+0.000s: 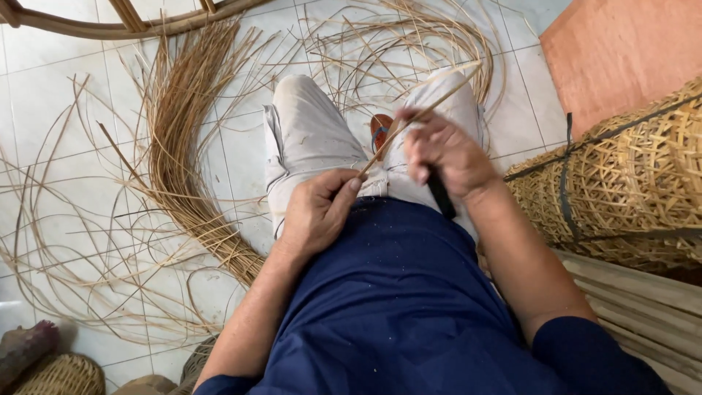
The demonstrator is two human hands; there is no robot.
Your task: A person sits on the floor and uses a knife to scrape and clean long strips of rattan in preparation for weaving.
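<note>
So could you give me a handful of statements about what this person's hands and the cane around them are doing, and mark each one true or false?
1. The left hand pinches a thin cane strip. True.
2. The right hand grips a dark handle. True.
3. The bundle of cane strands lies on a wooden table. False: it lies on the white tiled floor.
4. The woven cane roll sits at the person's left. False: it is at their right.
5. The person wears dark trousers. False: the trousers are pale.
</note>
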